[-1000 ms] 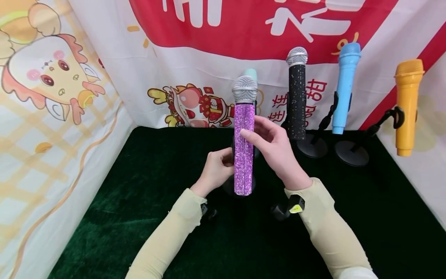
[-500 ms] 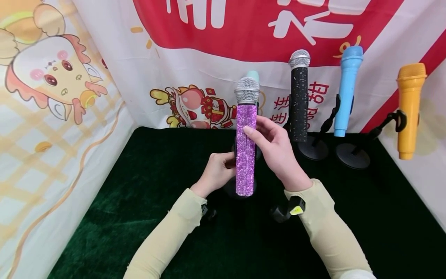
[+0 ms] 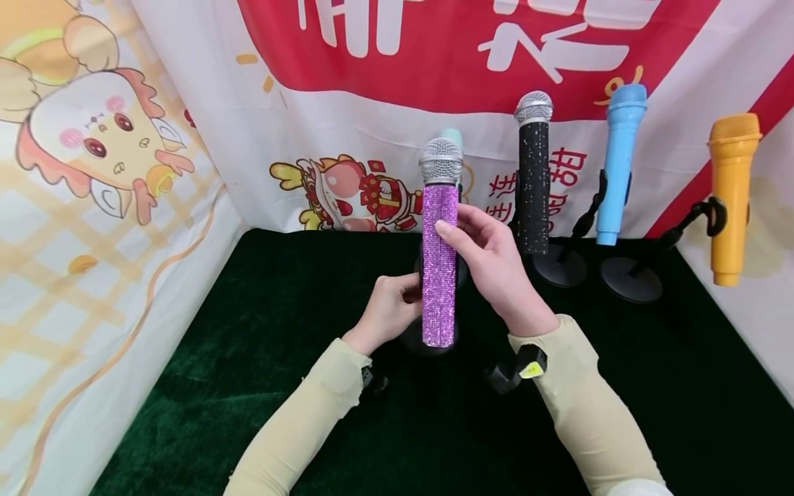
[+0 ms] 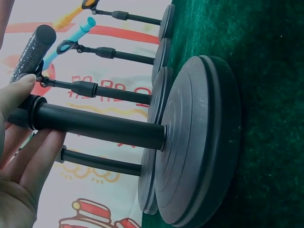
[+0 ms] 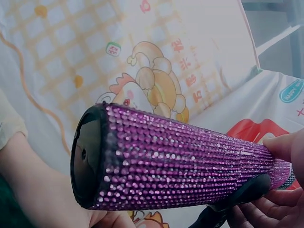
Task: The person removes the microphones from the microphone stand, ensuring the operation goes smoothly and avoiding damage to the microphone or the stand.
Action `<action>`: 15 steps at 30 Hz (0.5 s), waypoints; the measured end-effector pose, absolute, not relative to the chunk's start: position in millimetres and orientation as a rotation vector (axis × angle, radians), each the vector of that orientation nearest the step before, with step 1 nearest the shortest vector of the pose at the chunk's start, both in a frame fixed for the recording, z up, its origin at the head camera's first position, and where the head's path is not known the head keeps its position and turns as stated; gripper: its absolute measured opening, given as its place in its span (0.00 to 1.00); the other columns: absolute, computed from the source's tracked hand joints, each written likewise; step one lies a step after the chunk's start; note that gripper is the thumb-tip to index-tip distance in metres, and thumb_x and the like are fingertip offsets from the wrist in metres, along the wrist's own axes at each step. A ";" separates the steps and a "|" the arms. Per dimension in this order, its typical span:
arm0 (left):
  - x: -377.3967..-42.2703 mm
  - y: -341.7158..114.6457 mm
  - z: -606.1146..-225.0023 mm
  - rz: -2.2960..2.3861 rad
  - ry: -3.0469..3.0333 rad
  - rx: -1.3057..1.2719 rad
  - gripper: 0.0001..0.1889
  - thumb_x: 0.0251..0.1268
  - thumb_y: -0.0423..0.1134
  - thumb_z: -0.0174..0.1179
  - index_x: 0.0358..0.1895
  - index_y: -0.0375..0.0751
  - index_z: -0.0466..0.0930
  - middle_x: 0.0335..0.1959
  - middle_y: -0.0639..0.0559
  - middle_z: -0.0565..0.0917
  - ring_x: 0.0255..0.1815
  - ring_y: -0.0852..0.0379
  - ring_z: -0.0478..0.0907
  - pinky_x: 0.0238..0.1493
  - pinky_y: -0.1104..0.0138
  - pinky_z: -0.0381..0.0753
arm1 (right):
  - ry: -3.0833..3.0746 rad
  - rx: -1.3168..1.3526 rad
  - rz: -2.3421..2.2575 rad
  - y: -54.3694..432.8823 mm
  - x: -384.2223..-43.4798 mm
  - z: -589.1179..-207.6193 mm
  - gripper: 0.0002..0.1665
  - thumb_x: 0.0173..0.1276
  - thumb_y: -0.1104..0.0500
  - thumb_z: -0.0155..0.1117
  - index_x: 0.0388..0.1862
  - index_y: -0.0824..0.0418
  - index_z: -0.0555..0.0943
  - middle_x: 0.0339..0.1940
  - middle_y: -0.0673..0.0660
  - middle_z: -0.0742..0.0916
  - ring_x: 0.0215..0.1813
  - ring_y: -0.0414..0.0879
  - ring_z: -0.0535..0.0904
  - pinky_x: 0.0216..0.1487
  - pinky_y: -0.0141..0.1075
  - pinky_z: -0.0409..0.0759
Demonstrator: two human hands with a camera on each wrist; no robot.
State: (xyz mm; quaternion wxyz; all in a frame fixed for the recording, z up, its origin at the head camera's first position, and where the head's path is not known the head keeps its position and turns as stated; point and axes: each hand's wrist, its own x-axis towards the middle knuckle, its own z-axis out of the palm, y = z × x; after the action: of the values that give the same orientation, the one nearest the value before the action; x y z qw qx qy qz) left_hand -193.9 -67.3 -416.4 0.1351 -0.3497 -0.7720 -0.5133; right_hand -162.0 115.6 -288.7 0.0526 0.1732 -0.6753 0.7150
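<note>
A purple rhinestone-covered microphone [image 3: 439, 269] with a silver mesh head stands upright in front of me. My right hand [image 3: 496, 262] holds its upper handle, thumb on the front and fingers behind. In the right wrist view the microphone's black end cap [image 5: 88, 156] faces the camera, and a black clip [image 5: 249, 190] sits against the handle's side. Lower down, my left hand [image 3: 391, 306] grips the black microphone stand [image 4: 99, 123] at the collar of its pole. The stand's round base [image 4: 190, 142] rests on the green cloth. In the head view the microphone hides most of that pole.
To the right, a black speckled microphone [image 3: 533, 186], a blue microphone [image 3: 617, 165] and an orange microphone [image 3: 730, 200] stand on black stands. A mint-coloured microphone top [image 3: 453, 135] shows behind the purple one. Printed cloth [image 3: 347, 117] backs the green-covered table [image 3: 298, 413].
The whole head view shifts slightly right and down. Both hands keep their hold, and the purple microphone stays in about the same place relative to them.
</note>
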 end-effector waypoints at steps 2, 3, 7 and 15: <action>-194.0 -67.0 -416.9 -1.485 -2.240 -1.015 0.06 0.61 0.24 0.67 0.36 0.39 0.86 0.32 0.50 0.89 0.31 0.64 0.83 0.34 0.69 0.85 | -2.053 0.530 2.173 115.4 -162.7 -288.3 0.23 0.77 0.59 0.62 0.66 0.68 0.76 0.52 0.62 0.85 0.48 0.50 0.81 0.48 0.36 0.82; -193.8 -66.9 -416.8 -1.485 -2.240 -1.016 0.06 0.61 0.24 0.67 0.36 0.39 0.86 0.33 0.49 0.89 0.31 0.64 0.83 0.34 0.69 0.85 | -2.054 0.529 2.173 115.3 -163.1 -288.2 0.23 0.77 0.59 0.62 0.66 0.68 0.76 0.52 0.62 0.85 0.48 0.50 0.81 0.48 0.36 0.82; -193.1 -66.8 -416.7 -1.490 -2.230 -1.024 0.07 0.60 0.24 0.67 0.37 0.40 0.86 0.33 0.51 0.89 0.33 0.64 0.84 0.35 0.69 0.86 | -2.054 0.517 2.183 115.0 -163.9 -287.6 0.24 0.77 0.58 0.63 0.66 0.67 0.76 0.52 0.62 0.84 0.49 0.50 0.81 0.48 0.36 0.83; -195.0 -66.2 -416.8 -1.464 -2.219 -1.038 0.09 0.59 0.23 0.69 0.37 0.41 0.86 0.35 0.54 0.89 0.36 0.65 0.85 0.38 0.70 0.86 | -2.025 0.507 2.199 114.4 -168.2 -284.8 0.23 0.77 0.58 0.62 0.65 0.69 0.76 0.50 0.62 0.84 0.46 0.49 0.81 0.47 0.35 0.83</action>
State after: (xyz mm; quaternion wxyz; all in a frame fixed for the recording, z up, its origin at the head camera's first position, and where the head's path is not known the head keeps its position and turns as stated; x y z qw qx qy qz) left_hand -195.0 -66.2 -416.8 0.1434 -0.3599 -0.7695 -0.5077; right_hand -168.2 114.4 -284.8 0.0550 0.1671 -0.6669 0.7241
